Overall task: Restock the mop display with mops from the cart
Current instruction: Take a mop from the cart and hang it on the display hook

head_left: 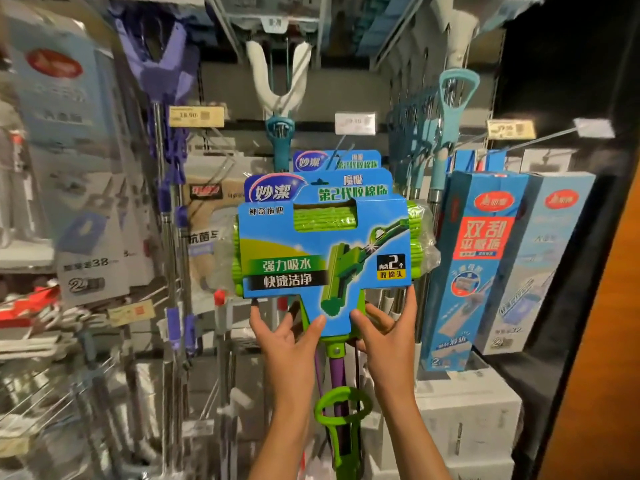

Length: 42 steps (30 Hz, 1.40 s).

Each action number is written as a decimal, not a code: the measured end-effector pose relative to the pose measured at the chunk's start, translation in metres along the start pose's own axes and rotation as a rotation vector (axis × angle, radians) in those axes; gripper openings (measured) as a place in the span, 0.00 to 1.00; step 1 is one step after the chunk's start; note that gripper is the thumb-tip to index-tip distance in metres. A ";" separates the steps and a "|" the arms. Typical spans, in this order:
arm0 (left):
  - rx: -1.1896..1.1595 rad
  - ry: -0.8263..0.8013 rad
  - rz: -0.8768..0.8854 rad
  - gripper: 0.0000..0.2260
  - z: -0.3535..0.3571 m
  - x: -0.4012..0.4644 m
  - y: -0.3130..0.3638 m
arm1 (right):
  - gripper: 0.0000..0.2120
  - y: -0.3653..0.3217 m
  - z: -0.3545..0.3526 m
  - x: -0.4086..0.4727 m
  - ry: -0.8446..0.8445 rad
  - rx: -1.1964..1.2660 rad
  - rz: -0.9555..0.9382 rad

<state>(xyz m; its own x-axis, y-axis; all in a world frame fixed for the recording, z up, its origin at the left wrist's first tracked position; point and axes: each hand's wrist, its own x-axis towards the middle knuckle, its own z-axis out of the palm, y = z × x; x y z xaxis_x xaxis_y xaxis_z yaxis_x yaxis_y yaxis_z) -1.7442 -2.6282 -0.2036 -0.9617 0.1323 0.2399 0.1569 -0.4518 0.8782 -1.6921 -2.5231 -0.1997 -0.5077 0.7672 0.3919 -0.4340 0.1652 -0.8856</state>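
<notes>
Both hands clamped on the lower card edge of the green sponge mop (325,244): left hand (289,336), right hand (384,332). Mop held upright before a matching hung mop (337,161). Recommend keeping it level, aligning its hang slot with the hook.

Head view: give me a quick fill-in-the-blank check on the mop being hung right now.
1. Both the left hand and the right hand hold the bottom edge of the mop's blue ____.
2. The sponge head showing through the card's window is ____.
3. The mop's handle below the card is ____.

Missing words: card; green; purple
</notes>
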 end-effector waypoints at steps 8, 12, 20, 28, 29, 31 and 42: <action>-0.027 -0.041 -0.002 0.52 0.019 0.055 -0.002 | 0.49 0.007 0.021 0.047 0.029 -0.042 -0.057; -0.044 -0.092 0.001 0.52 0.029 0.080 -0.002 | 0.48 0.010 0.032 0.068 0.065 -0.072 -0.084; -0.022 -0.156 0.021 0.52 0.059 0.112 -0.002 | 0.50 0.011 0.030 0.107 0.127 -0.070 -0.108; 0.027 -0.127 0.034 0.53 0.088 0.127 -0.007 | 0.49 0.013 0.022 0.142 0.096 -0.034 -0.086; 0.034 -0.125 0.038 0.53 0.090 0.128 -0.008 | 0.50 0.013 0.022 0.146 0.089 -0.037 -0.086; 0.041 -0.121 0.042 0.53 0.096 0.132 -0.010 | 0.50 0.012 0.021 0.153 0.080 -0.043 -0.092; 0.022 -0.105 0.072 0.53 0.121 0.151 -0.018 | 0.50 0.016 0.016 0.185 0.053 0.015 -0.099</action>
<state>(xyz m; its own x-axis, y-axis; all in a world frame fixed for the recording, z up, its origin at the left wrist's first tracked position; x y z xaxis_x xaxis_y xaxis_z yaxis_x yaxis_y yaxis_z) -1.8647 -2.4938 -0.1330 -0.9191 0.1923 0.3440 0.2310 -0.4446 0.8654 -1.8049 -2.3888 -0.1379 -0.4214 0.7796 0.4633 -0.4912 0.2332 -0.8392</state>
